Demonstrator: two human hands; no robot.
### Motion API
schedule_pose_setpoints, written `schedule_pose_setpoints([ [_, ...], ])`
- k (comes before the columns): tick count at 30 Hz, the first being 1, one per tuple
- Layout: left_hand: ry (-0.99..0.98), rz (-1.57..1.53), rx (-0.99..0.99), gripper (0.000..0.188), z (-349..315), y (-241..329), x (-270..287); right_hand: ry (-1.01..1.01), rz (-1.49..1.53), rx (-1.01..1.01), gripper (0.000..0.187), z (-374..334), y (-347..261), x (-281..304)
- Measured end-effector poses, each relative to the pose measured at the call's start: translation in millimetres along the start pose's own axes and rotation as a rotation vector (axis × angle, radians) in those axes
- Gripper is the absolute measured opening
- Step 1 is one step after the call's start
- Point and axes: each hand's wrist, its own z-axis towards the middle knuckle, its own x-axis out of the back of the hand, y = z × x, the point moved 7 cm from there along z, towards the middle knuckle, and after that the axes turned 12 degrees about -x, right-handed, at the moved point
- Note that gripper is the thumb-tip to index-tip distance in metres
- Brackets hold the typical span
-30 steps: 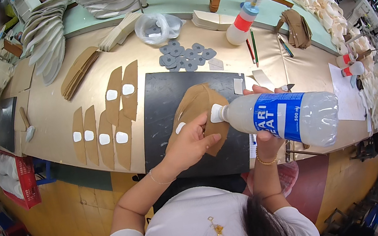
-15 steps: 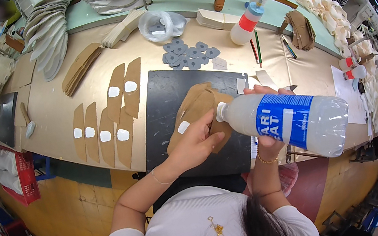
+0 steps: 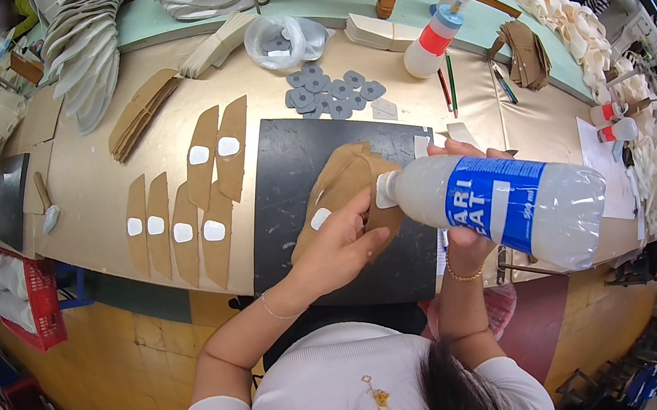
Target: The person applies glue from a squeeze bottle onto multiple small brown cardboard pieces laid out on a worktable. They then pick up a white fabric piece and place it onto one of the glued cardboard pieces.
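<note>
My right hand (image 3: 465, 243) is wrapped round a clear plastic bottle (image 3: 572, 208) with a blue label and a whitish content. The bottle is tipped nearly on its side, its neck pointing left. Its mouth is right at a white patch on the top piece of a fanned stack of brown shaped pieces (image 3: 333, 182). On that stack rests my left hand (image 3: 336, 251), thumb and forefinger spread apart, the other fingers partly hidden. Another white patch (image 3: 320, 218) shows beside its knuckles. Beneath the stack lies a black board (image 3: 274, 162).
Several brown pieces with white patches (image 3: 211, 231) lie left of the board. Small grey pieces (image 3: 335, 91) lie beyond it near a plastic bag (image 3: 275, 40). A bottle with a red band (image 3: 428, 45), pencils (image 3: 452, 89) and brown stacks (image 3: 140, 115) lie farther back. A red crate (image 3: 45, 300) stands left.
The bottle's mouth has shifted slightly up and right, and more white shows beside it on the top brown piece. My left hand has stayed on the stack.
</note>
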Motion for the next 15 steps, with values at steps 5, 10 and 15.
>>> schedule_pose_setpoints([
  [5,0.04,-0.057,-0.06,0.05,1,4,1,-0.194,-0.073,0.031,0.094,-3,-13,-12],
  [10,0.042,-0.049,-0.037,0.054,2,7,1,-0.155,-0.131,0.096,0.097,-1,-4,5],
  [15,-0.003,-0.11,0.014,0.059,-9,10,1,-0.136,-0.299,0.164,0.103,10,4,33],
])
